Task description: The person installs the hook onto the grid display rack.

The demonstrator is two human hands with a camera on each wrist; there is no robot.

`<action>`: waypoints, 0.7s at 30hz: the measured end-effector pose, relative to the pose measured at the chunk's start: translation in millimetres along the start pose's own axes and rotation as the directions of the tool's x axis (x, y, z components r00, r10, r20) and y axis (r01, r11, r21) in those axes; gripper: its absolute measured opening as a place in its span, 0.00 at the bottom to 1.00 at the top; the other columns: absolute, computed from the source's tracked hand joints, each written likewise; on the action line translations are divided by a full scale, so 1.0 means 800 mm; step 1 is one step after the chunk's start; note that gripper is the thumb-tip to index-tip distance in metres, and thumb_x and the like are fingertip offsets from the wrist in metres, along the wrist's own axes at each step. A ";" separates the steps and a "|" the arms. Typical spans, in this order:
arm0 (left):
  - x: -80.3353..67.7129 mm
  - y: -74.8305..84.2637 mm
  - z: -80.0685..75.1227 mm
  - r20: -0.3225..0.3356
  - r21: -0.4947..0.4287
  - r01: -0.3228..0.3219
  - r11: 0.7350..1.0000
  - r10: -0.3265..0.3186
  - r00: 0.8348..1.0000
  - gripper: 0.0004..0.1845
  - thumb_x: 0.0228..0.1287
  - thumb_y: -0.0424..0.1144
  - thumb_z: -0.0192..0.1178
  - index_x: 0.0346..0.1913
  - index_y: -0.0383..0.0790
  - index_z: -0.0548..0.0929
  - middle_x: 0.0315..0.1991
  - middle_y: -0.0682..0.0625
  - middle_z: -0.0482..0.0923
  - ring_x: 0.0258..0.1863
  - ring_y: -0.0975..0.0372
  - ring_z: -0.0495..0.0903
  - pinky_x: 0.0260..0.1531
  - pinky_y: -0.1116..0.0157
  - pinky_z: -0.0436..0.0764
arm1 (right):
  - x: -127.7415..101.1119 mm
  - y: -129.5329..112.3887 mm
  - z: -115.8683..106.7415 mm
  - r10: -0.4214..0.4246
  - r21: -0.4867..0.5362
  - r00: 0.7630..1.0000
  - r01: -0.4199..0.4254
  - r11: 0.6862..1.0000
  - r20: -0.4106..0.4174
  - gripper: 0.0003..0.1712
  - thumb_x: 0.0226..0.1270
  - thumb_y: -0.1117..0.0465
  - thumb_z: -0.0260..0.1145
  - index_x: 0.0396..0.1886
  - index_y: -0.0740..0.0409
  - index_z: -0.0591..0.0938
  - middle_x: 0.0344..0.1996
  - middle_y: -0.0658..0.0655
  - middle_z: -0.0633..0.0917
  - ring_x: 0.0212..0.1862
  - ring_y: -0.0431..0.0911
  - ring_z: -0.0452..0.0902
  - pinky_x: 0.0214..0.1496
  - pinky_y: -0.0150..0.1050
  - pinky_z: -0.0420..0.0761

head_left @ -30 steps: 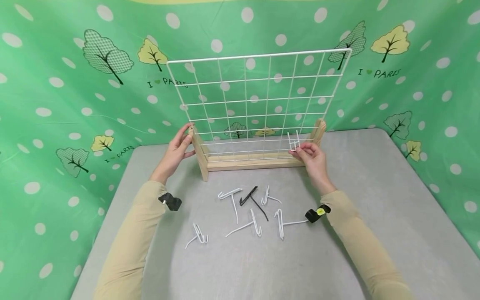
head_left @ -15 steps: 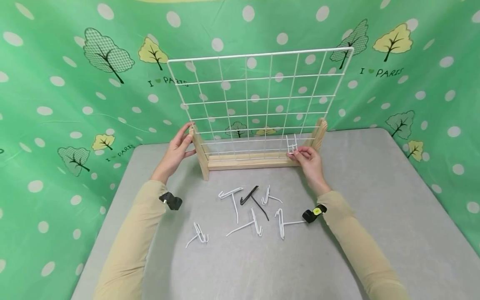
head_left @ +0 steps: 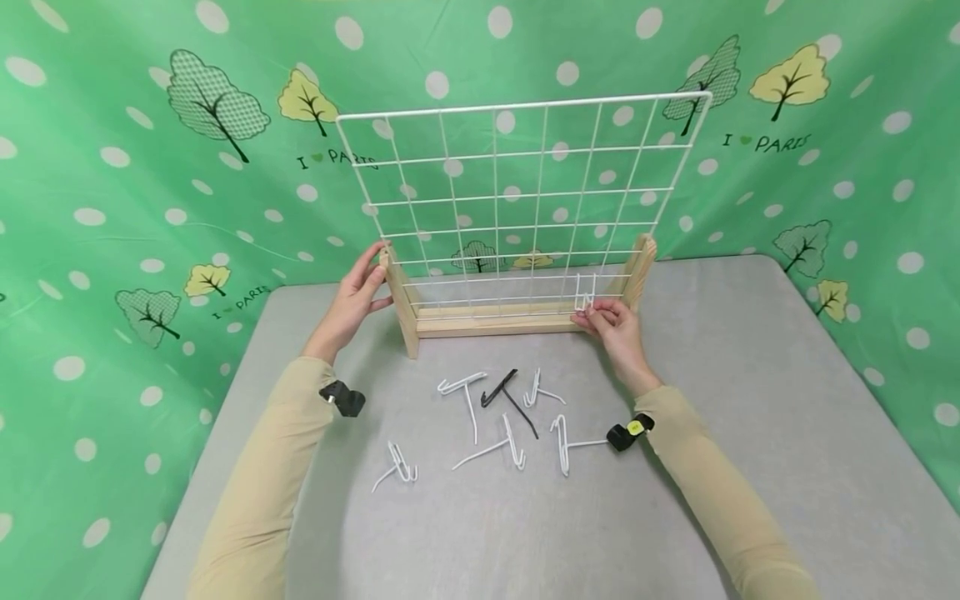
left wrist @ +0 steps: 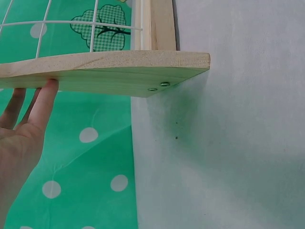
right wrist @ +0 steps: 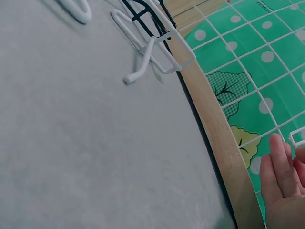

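A white wire grid panel [head_left: 495,200] stands upright in a wooden stand [head_left: 495,331]. My left hand [head_left: 347,304] holds the stand's left upright [head_left: 400,304] near its top. In the left wrist view, fingers [left wrist: 44,102] touch the upright's outer face. At the grid's lower right, my right hand [head_left: 617,329] pinches a small white wire hook [head_left: 585,293] against or just in front of the wires; whether it is hooked on cannot be told. Only a corner of that hook [right wrist: 296,136] shows in the right wrist view, beside my right hand [right wrist: 283,179].
On the grey table [head_left: 480,533], several white wire hooks [head_left: 510,442] and one black hook [head_left: 501,390] lie in front of the stand. A green dotted cloth [head_left: 150,225] hangs behind and at both sides.
My right hand has moved slightly down and left with the white hook, bringing it closer to the grid's lower wires. My left hand stays at the upright.
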State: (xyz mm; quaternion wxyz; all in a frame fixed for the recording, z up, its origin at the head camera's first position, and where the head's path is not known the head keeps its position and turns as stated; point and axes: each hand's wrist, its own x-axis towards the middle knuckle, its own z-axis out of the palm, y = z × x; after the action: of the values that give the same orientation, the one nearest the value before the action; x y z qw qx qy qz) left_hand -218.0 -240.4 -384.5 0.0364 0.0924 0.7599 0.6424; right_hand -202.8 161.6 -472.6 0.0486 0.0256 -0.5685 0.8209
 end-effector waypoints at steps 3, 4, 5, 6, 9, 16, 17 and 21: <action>-0.006 0.012 0.004 0.005 0.002 -0.002 1.000 0.002 1.000 0.28 0.79 0.42 0.40 0.77 0.48 0.50 0.71 0.34 0.53 0.68 0.43 0.57 0.60 0.45 0.69 | -0.002 0.000 -0.003 0.018 -0.026 1.000 -0.018 0.999 0.007 0.04 0.68 0.80 0.53 0.40 0.73 0.71 0.28 0.56 0.85 0.34 0.44 0.85 0.46 0.36 0.84; -0.008 0.015 0.005 0.008 0.004 -0.002 1.000 0.002 1.000 0.28 0.79 0.42 0.40 0.77 0.47 0.50 0.71 0.34 0.53 0.68 0.42 0.57 0.60 0.44 0.69 | -0.003 0.000 -0.004 0.025 -0.036 1.000 -0.025 0.999 0.008 0.03 0.69 0.79 0.53 0.40 0.73 0.71 0.28 0.55 0.85 0.34 0.44 0.85 0.45 0.36 0.84; -0.009 0.018 0.006 0.011 0.006 -0.003 1.000 0.002 1.000 0.28 0.79 0.41 0.40 0.77 0.46 0.50 0.71 0.33 0.53 0.68 0.42 0.57 0.60 0.44 0.69 | -0.005 0.000 -0.005 0.031 -0.050 0.999 -0.031 0.998 0.012 0.03 0.69 0.79 0.53 0.40 0.73 0.71 0.28 0.55 0.85 0.33 0.43 0.85 0.45 0.36 0.84; -0.011 0.021 0.008 0.013 0.007 -0.003 1.000 0.003 1.000 0.28 0.79 0.41 0.40 0.77 0.46 0.50 0.71 0.33 0.53 0.68 0.42 0.57 0.61 0.44 0.69 | -0.006 0.000 -0.006 0.036 -0.067 0.999 -0.035 0.997 0.019 0.03 0.69 0.79 0.52 0.40 0.73 0.71 0.28 0.54 0.85 0.33 0.43 0.85 0.45 0.36 0.84; -0.011 0.023 0.008 0.014 0.000 -0.002 1.000 0.002 1.000 0.28 0.79 0.41 0.40 0.77 0.44 0.49 0.71 0.34 0.52 0.68 0.43 0.57 0.61 0.45 0.69 | -0.009 0.000 -0.009 0.049 -0.113 0.998 -0.044 0.993 0.040 0.03 0.70 0.79 0.52 0.40 0.74 0.71 0.27 0.53 0.85 0.32 0.42 0.85 0.44 0.34 0.84; -0.010 0.022 0.007 0.012 -0.008 0.000 1.000 0.001 1.000 0.28 0.79 0.40 0.40 0.77 0.45 0.49 0.72 0.35 0.52 0.69 0.43 0.56 0.61 0.45 0.69 | -0.018 -0.001 -0.010 0.071 -0.139 0.992 -0.057 0.989 0.102 0.08 0.68 0.79 0.54 0.45 0.81 0.68 0.28 0.55 0.84 0.33 0.43 0.85 0.47 0.37 0.84; -0.010 0.022 0.006 0.012 -0.010 -0.001 1.000 0.001 1.000 0.28 0.79 0.41 0.40 0.77 0.45 0.49 0.72 0.35 0.51 0.69 0.43 0.56 0.61 0.45 0.69 | -0.019 -0.002 -0.010 0.073 -0.147 0.991 -0.057 0.987 0.110 0.09 0.68 0.79 0.54 0.45 0.82 0.68 0.28 0.55 0.84 0.33 0.43 0.85 0.47 0.38 0.84; -0.011 0.021 0.006 0.009 -0.012 0.000 1.000 0.001 1.000 0.28 0.79 0.41 0.40 0.77 0.46 0.50 0.72 0.35 0.51 0.69 0.43 0.56 0.60 0.44 0.69 | -0.024 -0.002 -0.008 0.090 -0.212 0.983 -0.055 0.976 0.160 0.09 0.67 0.79 0.55 0.44 0.83 0.68 0.29 0.56 0.84 0.34 0.42 0.84 0.46 0.36 0.84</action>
State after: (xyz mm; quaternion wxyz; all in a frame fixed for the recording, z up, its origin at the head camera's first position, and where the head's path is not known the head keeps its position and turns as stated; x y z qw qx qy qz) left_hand -207.2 -234.6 -369.4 0.0403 0.0954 0.7557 0.6467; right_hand -183.2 167.4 -475.0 -0.0272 0.0691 -0.6533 0.7535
